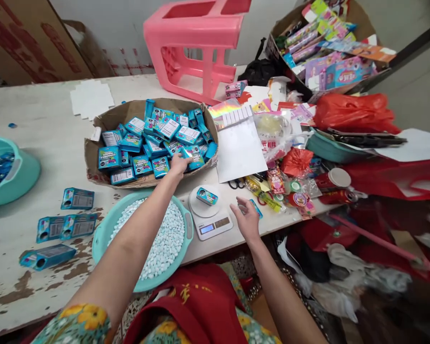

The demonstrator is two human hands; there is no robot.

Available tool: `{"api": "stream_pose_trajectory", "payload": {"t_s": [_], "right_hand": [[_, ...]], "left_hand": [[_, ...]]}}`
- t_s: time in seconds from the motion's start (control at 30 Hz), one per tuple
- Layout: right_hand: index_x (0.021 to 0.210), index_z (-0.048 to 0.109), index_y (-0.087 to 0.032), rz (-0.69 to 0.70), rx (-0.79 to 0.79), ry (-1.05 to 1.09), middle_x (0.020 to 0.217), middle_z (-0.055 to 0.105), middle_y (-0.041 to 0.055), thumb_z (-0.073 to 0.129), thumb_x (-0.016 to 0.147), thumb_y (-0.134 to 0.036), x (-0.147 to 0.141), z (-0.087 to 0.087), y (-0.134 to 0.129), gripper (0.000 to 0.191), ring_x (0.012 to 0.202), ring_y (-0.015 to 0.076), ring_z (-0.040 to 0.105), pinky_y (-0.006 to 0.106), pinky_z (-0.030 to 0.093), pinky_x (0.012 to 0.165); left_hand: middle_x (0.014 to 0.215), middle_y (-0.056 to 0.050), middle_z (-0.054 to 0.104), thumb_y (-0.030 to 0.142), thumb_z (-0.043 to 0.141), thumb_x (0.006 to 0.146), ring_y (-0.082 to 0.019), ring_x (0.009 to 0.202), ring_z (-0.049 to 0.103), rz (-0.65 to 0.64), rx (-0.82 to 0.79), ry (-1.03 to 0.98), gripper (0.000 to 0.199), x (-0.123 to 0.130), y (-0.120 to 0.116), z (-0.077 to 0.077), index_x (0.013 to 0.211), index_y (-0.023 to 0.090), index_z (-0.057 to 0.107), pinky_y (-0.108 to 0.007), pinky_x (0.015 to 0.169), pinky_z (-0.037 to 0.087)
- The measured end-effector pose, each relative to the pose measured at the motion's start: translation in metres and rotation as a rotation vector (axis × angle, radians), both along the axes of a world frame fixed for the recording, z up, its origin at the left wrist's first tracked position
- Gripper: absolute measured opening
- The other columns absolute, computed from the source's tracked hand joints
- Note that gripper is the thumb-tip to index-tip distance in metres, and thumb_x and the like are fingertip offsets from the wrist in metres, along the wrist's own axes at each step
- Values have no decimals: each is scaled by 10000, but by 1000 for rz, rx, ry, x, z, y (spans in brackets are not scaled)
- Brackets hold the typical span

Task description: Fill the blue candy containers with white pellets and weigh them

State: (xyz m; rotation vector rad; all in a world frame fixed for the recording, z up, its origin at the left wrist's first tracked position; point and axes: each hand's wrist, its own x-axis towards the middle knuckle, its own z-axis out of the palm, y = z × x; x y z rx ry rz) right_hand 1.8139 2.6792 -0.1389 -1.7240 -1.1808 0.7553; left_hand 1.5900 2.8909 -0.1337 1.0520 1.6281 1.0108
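Note:
My left hand (pixel 180 164) reaches over the front of a cardboard tray (pixel 93 165) heaped with small blue candy boxes (pixel 161 166). Its thumb and fingers are apart and touch a blue box at the front right of the heap; the fingertips are partly hidden. A white digital scale (pixel 212 228) with a lit display bears one blue candy box (pixel 207 196), lying on its side. To the right of the scale, my right hand (pixel 246 217) hovers open with bent fingers. Another blue box (pixel 256 209) lies just behind it. Beneath my left forearm is a teal basin (pixel 189 224) full of pale candies (pixel 166 239).
Several blue boxes (pixel 78 198) lie at the left, near a teal bucket (pixel 30 167) of blue wrapped pieces. A pink stool (pixel 193 28) lies at the back. White paper (pixel 240 148), scissors, packets and a drink can (pixel 338 196) crowd the right, below a box of toys (pixel 344 71).

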Motion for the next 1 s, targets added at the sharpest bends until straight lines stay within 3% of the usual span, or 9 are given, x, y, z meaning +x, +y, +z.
{"api": "stream_pose_trajectory", "payload": {"t_s": [0.17,0.27,0.37,0.43,0.5,0.57,0.7,0.83,1.0], "right_hand": [[1134,582,-201,-18,111,169,1145,614,113,660,777,-400,-19,41,7,417,1055,234,583,448,479,921],[1353,386,-248,107,127,442,1377,461,125,727,715,-420,-61,71,11,743,1215,259,497,446,446,985],[1451,162,-278,229,57,712,1424,406,112,772,660,-417,-103,87,5,1008,1217,259,506,436,435,1012],[1456,126,-290,260,-3,797,1369,469,100,773,666,-374,-120,90,-4,1024,1165,252,553,448,434,1013],[1447,166,-297,310,-39,806,1344,495,95,774,662,-332,-126,86,-15,994,1152,262,565,464,434,1010],[1432,224,-294,403,-67,773,1346,501,91,784,643,-300,-126,81,-27,968,1183,272,543,462,425,1020],[1415,288,-279,537,-165,721,1322,536,74,793,622,-268,-122,69,-46,940,1186,257,544,430,427,1022],[1383,377,-269,510,-218,748,1302,571,60,800,611,-264,-115,63,-58,881,1161,265,568,434,438,1008],[1067,648,-196,108,-186,864,998,725,55,754,658,-300,-88,61,-52,435,908,262,684,430,548,819]], "left_hand": [[1022,-82,636,297,641,753,-194,881,618,-33,342,62,501,-24,-66,54,1199,163,456,-338,770,500],[1072,-79,629,277,638,755,-222,969,592,-168,598,411,426,-19,-137,85,1159,202,525,-383,851,479],[1115,-100,636,251,609,786,-248,1033,579,-396,731,533,392,-13,-203,94,1170,206,544,-413,907,456],[1175,-107,618,262,565,828,-250,1092,563,-443,667,479,381,-29,-231,86,1204,212,530,-410,938,445],[1218,-97,595,290,500,874,-242,1130,543,-344,512,471,365,-65,-248,66,1233,224,513,-406,964,429],[1231,-105,576,340,463,892,-261,1161,507,-131,361,626,368,-111,-257,36,1235,215,513,-441,1001,379],[1205,-187,547,462,463,863,-346,1179,439,-11,96,942,468,-175,-264,-28,1177,130,565,-521,1013,309],[1178,-204,520,564,456,828,-376,1166,418,135,-92,964,539,-161,-249,-57,1109,133,620,-527,996,302],[1066,-135,567,556,591,729,-351,1067,499,233,-198,571,405,-128,-233,-51,933,210,645,-462,916,378]]}}
